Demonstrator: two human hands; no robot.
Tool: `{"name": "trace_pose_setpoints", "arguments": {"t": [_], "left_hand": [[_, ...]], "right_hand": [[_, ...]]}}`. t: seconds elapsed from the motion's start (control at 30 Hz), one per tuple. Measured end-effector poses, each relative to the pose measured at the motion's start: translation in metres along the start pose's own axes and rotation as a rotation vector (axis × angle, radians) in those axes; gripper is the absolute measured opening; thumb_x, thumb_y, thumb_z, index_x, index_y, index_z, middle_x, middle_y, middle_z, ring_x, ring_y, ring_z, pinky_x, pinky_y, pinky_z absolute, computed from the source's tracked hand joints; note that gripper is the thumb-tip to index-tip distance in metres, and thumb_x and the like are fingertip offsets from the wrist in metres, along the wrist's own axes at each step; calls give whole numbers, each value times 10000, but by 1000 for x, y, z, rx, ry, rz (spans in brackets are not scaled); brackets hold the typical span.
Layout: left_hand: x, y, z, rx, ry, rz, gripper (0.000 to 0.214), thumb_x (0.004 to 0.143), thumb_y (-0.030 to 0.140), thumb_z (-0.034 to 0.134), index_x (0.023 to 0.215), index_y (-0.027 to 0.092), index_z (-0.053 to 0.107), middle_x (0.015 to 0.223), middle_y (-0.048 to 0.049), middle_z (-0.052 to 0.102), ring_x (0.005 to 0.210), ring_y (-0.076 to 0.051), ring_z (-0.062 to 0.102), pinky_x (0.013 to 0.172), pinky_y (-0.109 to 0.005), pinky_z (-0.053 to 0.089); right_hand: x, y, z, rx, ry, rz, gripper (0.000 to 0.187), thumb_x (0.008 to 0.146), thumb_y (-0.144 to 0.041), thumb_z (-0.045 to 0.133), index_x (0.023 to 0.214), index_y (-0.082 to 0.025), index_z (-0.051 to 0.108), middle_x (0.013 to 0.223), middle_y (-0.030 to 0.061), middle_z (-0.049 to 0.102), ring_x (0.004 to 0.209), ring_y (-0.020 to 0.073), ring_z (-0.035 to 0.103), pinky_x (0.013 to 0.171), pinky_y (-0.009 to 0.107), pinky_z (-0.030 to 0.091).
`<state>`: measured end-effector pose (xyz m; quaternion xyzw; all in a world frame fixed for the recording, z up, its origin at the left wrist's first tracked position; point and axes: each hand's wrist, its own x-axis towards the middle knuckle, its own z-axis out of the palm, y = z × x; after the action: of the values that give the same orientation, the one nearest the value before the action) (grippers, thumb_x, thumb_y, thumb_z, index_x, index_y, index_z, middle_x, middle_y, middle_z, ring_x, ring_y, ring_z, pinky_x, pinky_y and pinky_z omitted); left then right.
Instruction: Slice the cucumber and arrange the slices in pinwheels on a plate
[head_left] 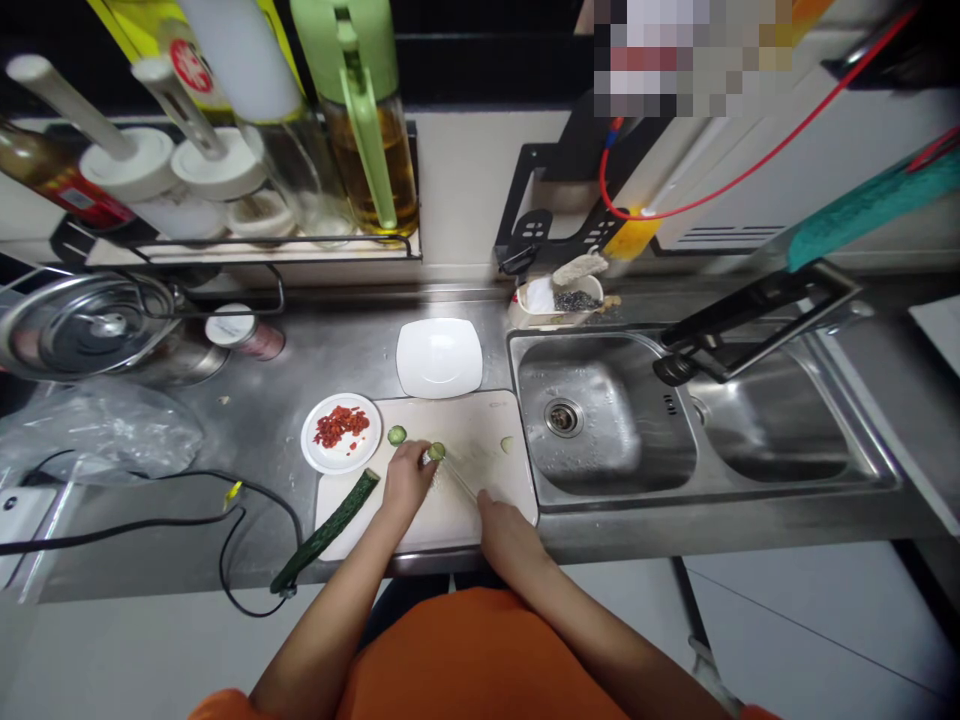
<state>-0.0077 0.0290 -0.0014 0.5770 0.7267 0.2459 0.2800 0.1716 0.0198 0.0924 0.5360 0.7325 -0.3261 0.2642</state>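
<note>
My left hand [406,482] pinches a small cucumber piece [436,452] on the white cutting board [491,425]. In my right hand [508,535] is a knife [460,480], its thin blade reaching to the piece; the handle is hidden in my fist. Left of the held piece lies a round cucumber chunk [397,435], and a pale slice [507,444] rests near the board's right edge. A long dark green cucumber [326,530] lies slantwise over the board's left edge, its cut end toward my left hand.
A white plate [308,445] of chopped red pieces [345,427] overlaps the board's left corner. Behind the board sits a square white dish [439,355]. To the right is a double sink [611,455] with a faucet [757,330]. A black cable [172,521] and plastic bag [97,430] lie left.
</note>
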Motion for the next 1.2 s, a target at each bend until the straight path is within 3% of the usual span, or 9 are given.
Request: {"name": "trace_pose_setpoints", "arguments": {"t": [0.23,0.4,0.47,0.6,0.8,1.0,1.1,1.2], "left_hand": [[4,4,-2,24,-7,-37,176,711,143,592,876,188,632,801,-32,601,743,-151,553,729,-259,427],[9,10,-5,58,-32,-71,107,684,134,600,777,186,598,717,-6,565,687,-135,521,650,-231,385],[11,14,-7,42,-66,-93,32,713,167,588,726,190,571,664,14,551,627,-117,503,607,-218,358],[12,19,-21,-22,-130,-152,110,776,262,550,686,199,550,589,42,555,543,-97,492,566,-202,340],[22,3,-61,84,-41,-205,140,789,311,535,747,194,598,650,10,625,582,-123,544,580,-215,367],[33,-13,-70,275,8,-98,203,795,244,501,923,185,648,872,-67,678,802,-198,606,733,-285,435],[18,-17,-74,331,153,-62,232,808,278,502,962,170,637,978,-99,656,931,-230,583,833,-325,435],[-16,-28,-78,416,224,-111,275,812,396,520,928,168,622,923,-101,641,902,-254,574,826,-363,442]], "right_hand": [[5,1,8,50,6,-22,541,829,4,301,1365,-50,353,1052,187,641,1037,233,593,832,290,422],[-5,9,9,60,-15,0,495,809,3,326,1282,-78,448,1018,169,649,1016,249,599,801,301,430],[-11,14,9,62,-41,22,481,805,5,318,1248,-98,475,1009,162,651,1001,256,605,768,308,439],[-17,21,11,71,-52,42,457,812,-2,304,1213,-121,488,982,151,653,972,253,616,724,303,440],[-13,25,14,79,-50,33,420,790,10,331,1146,-128,507,955,145,655,950,245,621,722,302,435],[-11,26,16,57,-41,23,442,775,19,330,1158,-123,499,937,145,656,948,249,623,708,304,445],[-11,26,16,46,-34,22,434,781,15,339,1160,-126,497,937,144,654,949,247,624,705,300,446],[-10,27,16,45,-33,30,426,780,20,341,1146,-131,500,923,138,656,932,250,632,684,300,448]]}}
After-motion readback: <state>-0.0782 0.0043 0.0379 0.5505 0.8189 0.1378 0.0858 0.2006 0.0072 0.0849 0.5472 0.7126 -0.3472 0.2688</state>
